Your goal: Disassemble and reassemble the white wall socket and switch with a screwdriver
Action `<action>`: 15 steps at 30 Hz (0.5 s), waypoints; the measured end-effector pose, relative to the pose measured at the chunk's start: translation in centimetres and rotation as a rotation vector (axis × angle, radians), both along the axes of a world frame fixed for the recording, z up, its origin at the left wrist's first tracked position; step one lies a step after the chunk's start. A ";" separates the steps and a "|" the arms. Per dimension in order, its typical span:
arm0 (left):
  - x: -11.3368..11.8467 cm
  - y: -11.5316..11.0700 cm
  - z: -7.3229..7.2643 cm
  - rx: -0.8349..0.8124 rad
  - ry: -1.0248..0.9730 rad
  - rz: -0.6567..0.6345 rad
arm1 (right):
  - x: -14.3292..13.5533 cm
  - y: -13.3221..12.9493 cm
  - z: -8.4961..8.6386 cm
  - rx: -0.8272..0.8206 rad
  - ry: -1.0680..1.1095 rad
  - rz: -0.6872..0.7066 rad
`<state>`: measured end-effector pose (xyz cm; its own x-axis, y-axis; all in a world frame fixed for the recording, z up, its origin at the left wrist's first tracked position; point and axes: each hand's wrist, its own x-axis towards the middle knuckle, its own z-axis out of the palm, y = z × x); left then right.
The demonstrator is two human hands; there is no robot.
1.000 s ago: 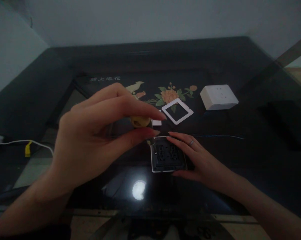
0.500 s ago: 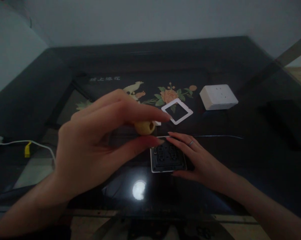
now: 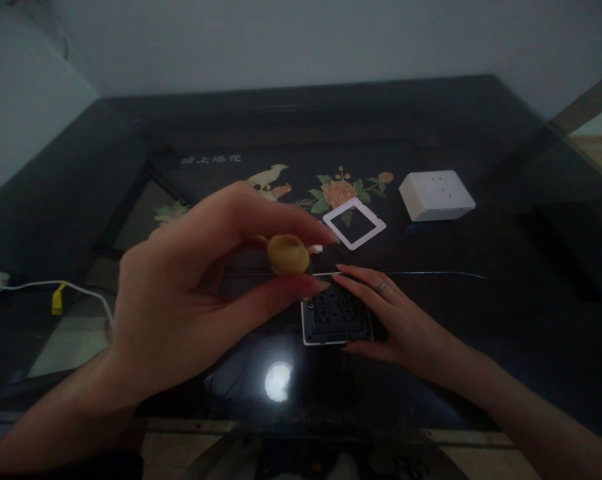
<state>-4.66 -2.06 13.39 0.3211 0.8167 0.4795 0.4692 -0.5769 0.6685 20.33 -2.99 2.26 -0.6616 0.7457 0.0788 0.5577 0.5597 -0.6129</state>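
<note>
A yellow rounded handle, seen end-on, (image 3: 287,255) sits between the thumb and fingers of my left hand (image 3: 211,267). The rest of what it belongs to is hidden below it. Under that hand, a socket module (image 3: 337,319) lies on the dark table with its black back up and a white rim showing. My right hand (image 3: 388,310), with a ring on one finger, grips the module's right side, thumb at the near edge and fingers at the far edge. Beyond the hands lies a white square frame (image 3: 354,245), turned like a diamond.
A white socket box (image 3: 439,195) stands at the right on the glossy table (image 3: 281,120). At the left, a white cable (image 3: 75,287) with a yellow tag (image 3: 57,300) runs behind my left wrist. A dark flat object lies far right.
The yellow handle has turned between my left fingers, so the dark hole on its end no longer shows. My right hand and the module have stayed in place.
</note>
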 end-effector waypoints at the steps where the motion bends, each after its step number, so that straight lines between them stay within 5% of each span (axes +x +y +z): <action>1: -0.3 -0.1 0.3 -0.053 0.027 -0.017 | 0.0 0.0 0.0 0.002 0.000 0.000; 7: -1.1 0.3 1.3 -0.075 0.160 -0.150 | -0.1 0.0 0.0 0.013 0.003 -0.001; 11: -0.3 0.7 0.1 0.099 0.065 -0.063 | -0.1 0.0 0.0 0.016 0.004 0.002; 15: -0.1 0.4 0.0 0.000 -0.022 -0.026 | 0.0 0.0 -0.1 0.023 -0.003 0.003</action>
<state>-4.72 -1.64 13.37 0.3314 0.8082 0.4868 0.4393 -0.5888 0.6785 20.38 -2.97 2.15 -0.6639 0.7419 0.0937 0.5579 0.5748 -0.5986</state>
